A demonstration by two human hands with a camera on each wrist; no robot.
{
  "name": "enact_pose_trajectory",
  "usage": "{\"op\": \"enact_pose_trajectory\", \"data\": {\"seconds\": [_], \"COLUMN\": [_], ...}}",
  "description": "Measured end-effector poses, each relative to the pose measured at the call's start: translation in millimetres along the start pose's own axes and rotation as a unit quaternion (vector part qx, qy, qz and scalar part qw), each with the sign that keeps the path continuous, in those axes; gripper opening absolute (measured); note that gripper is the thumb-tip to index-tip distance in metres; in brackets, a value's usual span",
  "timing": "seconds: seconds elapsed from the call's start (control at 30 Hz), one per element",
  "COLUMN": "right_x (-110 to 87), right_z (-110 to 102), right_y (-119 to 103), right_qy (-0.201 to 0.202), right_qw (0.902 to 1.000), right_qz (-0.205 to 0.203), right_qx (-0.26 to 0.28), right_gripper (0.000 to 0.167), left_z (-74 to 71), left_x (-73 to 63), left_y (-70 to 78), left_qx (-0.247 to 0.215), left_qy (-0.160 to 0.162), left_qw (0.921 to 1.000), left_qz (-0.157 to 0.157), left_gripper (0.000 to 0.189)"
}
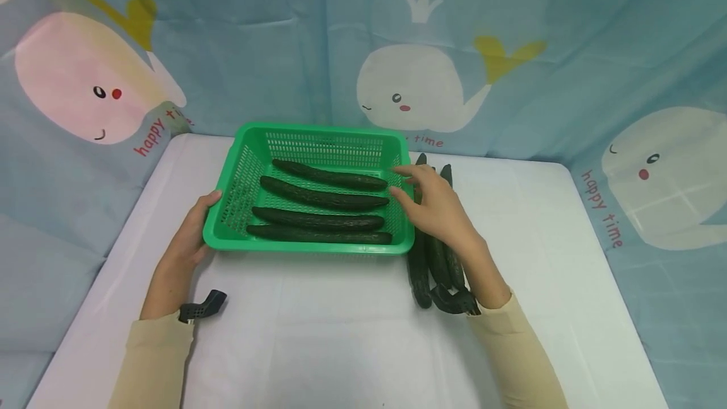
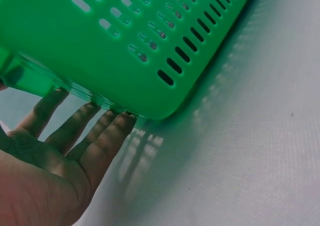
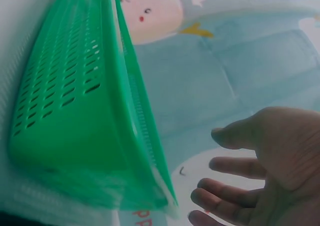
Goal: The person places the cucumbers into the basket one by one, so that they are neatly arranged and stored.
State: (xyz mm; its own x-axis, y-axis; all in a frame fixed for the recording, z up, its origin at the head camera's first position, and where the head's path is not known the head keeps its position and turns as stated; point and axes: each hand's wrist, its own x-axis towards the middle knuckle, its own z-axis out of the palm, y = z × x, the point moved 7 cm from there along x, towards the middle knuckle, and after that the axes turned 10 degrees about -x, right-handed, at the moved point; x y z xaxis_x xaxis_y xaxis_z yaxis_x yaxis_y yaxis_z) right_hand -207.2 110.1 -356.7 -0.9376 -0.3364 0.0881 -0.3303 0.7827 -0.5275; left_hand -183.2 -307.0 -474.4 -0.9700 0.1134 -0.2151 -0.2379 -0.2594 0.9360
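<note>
A green plastic basket (image 1: pixel 309 246) stands on the white table, with several long dark cucumbers (image 1: pixel 324 197) lying side by side across its floor. My left hand (image 1: pixel 189 229) holds the basket's left side, its thumb at the rim. In the left wrist view, the fingertips (image 2: pixel 92 107) meet the outer wall under the rim. Over the right rim hovers my right hand (image 1: pixel 434 204), fingers spread and relaxed, nothing in them. More cucumbers (image 1: pixel 419 270) lie lengthwise on the table right of the basket, partly hidden under the right hand and wrist.
White cloth covers the table (image 1: pixel 318 333). A light blue curtain (image 1: pixel 255 49) printed with whales hangs behind and at both sides, meeting the table's back edge just beyond the basket. A black wrist mount (image 1: pixel 454 300) overlaps the lower ends of the loose cucumbers.
</note>
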Motion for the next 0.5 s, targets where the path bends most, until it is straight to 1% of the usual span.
{"op": "enact_pose_trajectory", "data": {"seconds": [0.17, 0.27, 0.5], "right_x": [-9.2, -13.7, -23.7], "right_z": [-4.6, -5.6, 0.0], "right_y": [16.0, 24.9, 47.6], "right_qy": [0.013, 0.020, 0.025], "right_qw": [0.9996, 0.9991, 0.9973], "right_qz": [0.020, 0.033, 0.063], "right_qx": [0.014, 0.017, 0.028], "right_gripper": [0.048, 0.048, 0.048], "left_z": [1.3, -0.6, -2.8], "left_x": [1.5, 2.1, -0.2], "left_y": [0.0, -0.3, -1.4], "left_qx": [-0.001, 0.000, 0.004], "left_qy": [0.000, 0.006, 0.016], "left_qw": [1.0000, 1.0000, 0.9999], "left_qz": [-0.001, -0.001, -0.003], "left_gripper": [0.077, 0.077, 0.079]}}
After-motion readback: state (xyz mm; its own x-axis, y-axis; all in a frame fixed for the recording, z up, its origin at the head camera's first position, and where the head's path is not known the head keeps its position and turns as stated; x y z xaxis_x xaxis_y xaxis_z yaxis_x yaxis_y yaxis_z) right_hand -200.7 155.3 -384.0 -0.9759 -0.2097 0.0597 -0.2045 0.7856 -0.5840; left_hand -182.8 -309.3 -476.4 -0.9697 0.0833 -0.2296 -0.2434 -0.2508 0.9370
